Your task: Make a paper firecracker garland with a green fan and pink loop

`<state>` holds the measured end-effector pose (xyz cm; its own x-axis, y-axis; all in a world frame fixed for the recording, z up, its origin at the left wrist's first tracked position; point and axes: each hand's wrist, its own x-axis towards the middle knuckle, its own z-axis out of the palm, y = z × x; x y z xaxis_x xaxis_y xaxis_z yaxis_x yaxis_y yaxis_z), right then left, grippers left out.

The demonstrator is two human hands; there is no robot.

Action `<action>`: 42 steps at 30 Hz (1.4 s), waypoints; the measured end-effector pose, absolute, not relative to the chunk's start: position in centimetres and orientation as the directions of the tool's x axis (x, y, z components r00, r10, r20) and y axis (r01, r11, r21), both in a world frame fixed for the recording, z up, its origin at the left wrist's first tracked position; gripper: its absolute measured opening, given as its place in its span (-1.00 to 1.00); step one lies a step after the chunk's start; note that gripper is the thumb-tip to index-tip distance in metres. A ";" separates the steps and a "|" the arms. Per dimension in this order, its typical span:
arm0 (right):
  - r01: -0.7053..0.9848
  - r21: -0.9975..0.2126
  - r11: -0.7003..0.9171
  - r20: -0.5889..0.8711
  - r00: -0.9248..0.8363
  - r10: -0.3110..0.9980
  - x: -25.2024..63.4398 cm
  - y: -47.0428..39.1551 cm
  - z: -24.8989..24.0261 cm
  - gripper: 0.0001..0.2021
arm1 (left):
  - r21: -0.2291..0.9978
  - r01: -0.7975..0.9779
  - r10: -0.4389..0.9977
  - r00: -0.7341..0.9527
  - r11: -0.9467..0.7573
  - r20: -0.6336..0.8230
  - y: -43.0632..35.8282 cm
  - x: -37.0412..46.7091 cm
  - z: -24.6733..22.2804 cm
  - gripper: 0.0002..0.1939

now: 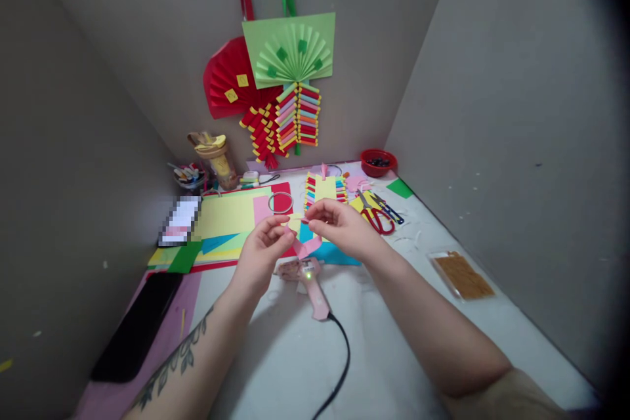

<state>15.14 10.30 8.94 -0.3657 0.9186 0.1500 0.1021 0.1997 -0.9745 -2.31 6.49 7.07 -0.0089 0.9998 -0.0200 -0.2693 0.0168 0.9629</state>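
Note:
Both my hands are raised over the middle of the table, fingertips pinched close together. A pink paper strip (306,249) droops in a loop below them, with its upper end at the fingers of my left hand (266,246). My right hand (339,226) pinches a small, thin reddish piece (305,220), too small to make out well. Just below, a pink hot glue gun (315,292) with a lit green light lies on the table. Behind my hands lies a yellow card (325,188) edged with colourful paper rolls.
Red-handled scissors (378,220) and thread snips (391,208) lie at right, near a red bowl (378,163) and a bag of brown material (462,275). Coloured paper sheets (221,213), a phone (180,221) and a black flat object (140,328) are left. Paper fan decorations (290,52) hang behind.

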 end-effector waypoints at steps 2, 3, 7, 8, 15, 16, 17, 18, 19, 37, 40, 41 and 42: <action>0.110 -0.967 0.229 0.186 -0.306 0.934 15.0 10.3 8.7 -0.75 | 0.961 -0.275 0.997 -0.082 -0.035 0.013 6.6 -2.4 7.0 -0.64; 0.111 -0.965 0.239 0.202 -0.275 0.940 14.9 10.3 8.6 -0.68 | 0.957 -0.280 0.990 -0.132 -0.080 0.044 6.6 -2.5 7.0 -0.65; 0.063 -0.969 0.237 0.208 -0.300 0.931 14.0 9.7 8.1 -0.48 | 0.924 -0.288 0.941 -0.296 -0.250 0.162 6.5 -2.6 7.3 -0.66; 0.023 -0.972 0.233 0.214 -0.320 0.923 13.7 9.4 8.1 -0.48 | 0.916 -0.291 0.931 -0.317 -0.276 0.179 6.4 -2.5 7.3 -0.66; -0.271 -0.924 0.270 0.335 -0.232 0.913 11.7 7.3 8.6 -0.62 | 0.893 -0.310 0.924 -0.302 -0.328 0.235 5.3 -1.9 7.4 -0.68; -0.277 -0.922 0.272 0.336 -0.218 0.916 11.7 7.1 8.6 -0.62 | 0.894 -0.308 0.926 -0.293 -0.326 0.237 5.1 -1.8 7.4 -0.68; -0.279 -0.921 0.272 0.334 -0.210 0.919 11.7 7.0 8.7 -0.63 | 0.894 -0.310 0.929 -0.285 -0.323 0.237 5.0 -1.8 7.4 -0.68; -0.279 -0.921 0.272 0.334 -0.204 0.920 11.7 7.0 8.7 -0.64 | 0.894 -0.315 0.932 -0.277 -0.319 0.235 5.0 -1.8 7.4 -0.68; -0.277 -0.921 0.273 0.334 -0.201 0.921 11.8 6.9 8.8 -0.64 | 0.893 -0.320 0.934 -0.270 -0.315 0.233 4.9 -1.8 7.3 -0.68; -0.281 -0.926 0.251 0.303 -0.159 0.940 11.8 7.1 8.6 -0.66 | 0.956 -0.219 0.970 -0.187 -0.197 0.157 4.9 -1.3 7.7 -0.74; -0.294 -0.925 0.240 0.299 -0.176 0.938 11.7 7.1 8.6 -0.65 | 0.962 -0.212 0.976 -0.166 -0.172 0.138 4.9 -1.2 7.8 -0.84; -0.296 -0.924 0.241 0.301 -0.178 0.937 11.7 7.1 8.6 -0.64 | 0.961 -0.222 0.978 -0.163 -0.164 0.130 4.9 -1.2 7.8 -0.85; -0.295 -0.924 0.243 0.303 -0.177 0.936 11.7 7.2 8.5 -0.63 | 0.959 -0.235 0.979 -0.164 -0.156 0.119 4.9 -1.2 7.8 -0.85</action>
